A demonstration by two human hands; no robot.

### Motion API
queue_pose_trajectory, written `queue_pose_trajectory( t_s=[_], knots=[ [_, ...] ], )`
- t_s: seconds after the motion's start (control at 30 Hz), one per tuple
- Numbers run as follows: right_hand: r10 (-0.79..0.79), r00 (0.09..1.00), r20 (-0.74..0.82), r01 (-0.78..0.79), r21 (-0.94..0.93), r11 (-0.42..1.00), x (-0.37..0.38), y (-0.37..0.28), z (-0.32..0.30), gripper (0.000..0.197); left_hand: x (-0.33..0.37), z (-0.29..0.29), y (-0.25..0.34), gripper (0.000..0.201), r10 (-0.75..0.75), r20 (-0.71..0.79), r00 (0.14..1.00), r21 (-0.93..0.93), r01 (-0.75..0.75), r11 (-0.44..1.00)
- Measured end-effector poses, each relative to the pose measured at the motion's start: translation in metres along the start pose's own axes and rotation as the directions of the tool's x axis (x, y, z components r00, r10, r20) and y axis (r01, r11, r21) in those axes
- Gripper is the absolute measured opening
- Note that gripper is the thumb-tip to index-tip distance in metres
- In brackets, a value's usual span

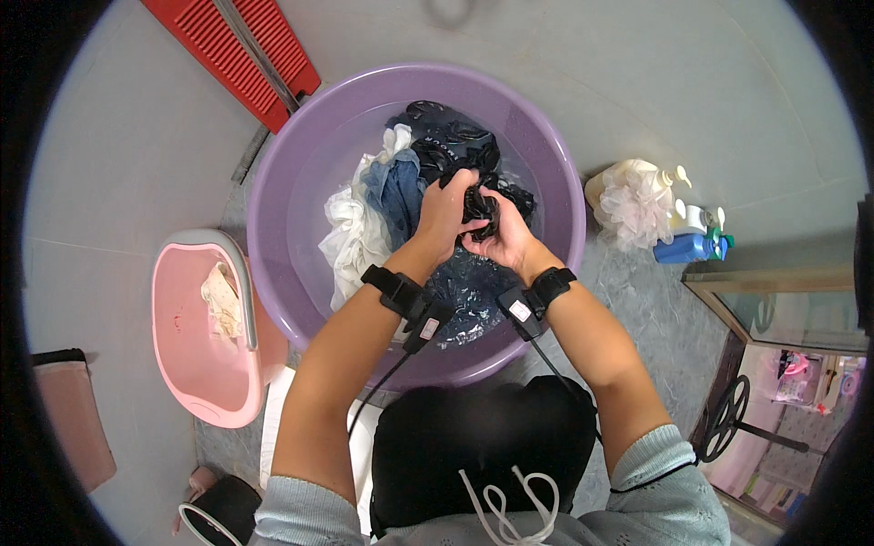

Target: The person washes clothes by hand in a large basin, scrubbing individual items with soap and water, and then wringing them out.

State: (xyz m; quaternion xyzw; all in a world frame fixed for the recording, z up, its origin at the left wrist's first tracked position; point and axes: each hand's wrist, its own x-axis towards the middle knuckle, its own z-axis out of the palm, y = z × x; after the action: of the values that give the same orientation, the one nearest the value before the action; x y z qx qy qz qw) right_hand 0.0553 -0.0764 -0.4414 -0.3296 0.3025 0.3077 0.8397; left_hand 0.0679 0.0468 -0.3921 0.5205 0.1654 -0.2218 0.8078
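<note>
Both my hands are closed on one thing: my left grip [442, 214] and my right grip [513, 238] squeeze a bunched black cloth [481, 213] between them. This cloth looks wet and shiny, crumpled in many small, tight folds. It is inside the purple basin [575, 218], a little toward three o'clock from the basin's middle.

Around it, dark fabric [460, 141] lies at eleven to twelve o'clock, and I cannot tell whether it is the same piece. At nine o'clock comes a blue cloth [394, 196], then a white cloth [350, 238]. The round rim is nearest to my grip at three o'clock, without touching. More room for moving is on the other side, where a band of water [314, 182] lies between the white cloth and the basin wall, from nine to eleven o'clock. Outside, a pink tub [167, 337] stands just beside the basin at nine o'clock, and bottles [681, 248] stand near at three o'clock.

The held bunch has its visible long axis roughly from twelve to six o'clock; its real ends are hidden in my fingers and the folds.
</note>
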Motion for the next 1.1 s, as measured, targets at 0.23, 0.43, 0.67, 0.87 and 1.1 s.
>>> queue_pose_trajectory(
  t_s=[0.23,0.43,0.67,0.87,1.1],
  knots=[
    [-0.148,0.942,-0.3,0.076,-0.238,0.968,0.027,0.016,0.017,0.058,0.022,-0.008,-0.022,0.071,0.314,-0.324,0.892,0.623,-0.048,0.781],
    [-0.206,0.949,-0.241,0.134,-0.284,0.949,0.042,0.012,0.005,0.066,0.012,0.001,-0.024,0.064,0.361,-0.262,0.895,0.814,0.003,0.581],
    [-0.387,0.922,-0.031,0.239,-0.74,0.629,0.036,0.015,0.0,0.033,0.037,-0.044,-0.047,0.062,0.342,-0.183,0.922,0.919,0.037,0.392],
    [-0.51,0.835,0.206,0.103,-0.969,-0.223,0.018,-0.002,-0.021,0.034,0.037,-0.079,-0.075,0.038,0.382,-0.016,0.924,0.914,-0.141,0.379],
    [-0.254,0.966,0.043,-0.076,-0.895,-0.44,0.037,0.025,-0.053,0.042,0.032,-0.071,-0.109,0.046,-0.158,0.373,0.914,0.904,-0.397,-0.16]
  ],
)
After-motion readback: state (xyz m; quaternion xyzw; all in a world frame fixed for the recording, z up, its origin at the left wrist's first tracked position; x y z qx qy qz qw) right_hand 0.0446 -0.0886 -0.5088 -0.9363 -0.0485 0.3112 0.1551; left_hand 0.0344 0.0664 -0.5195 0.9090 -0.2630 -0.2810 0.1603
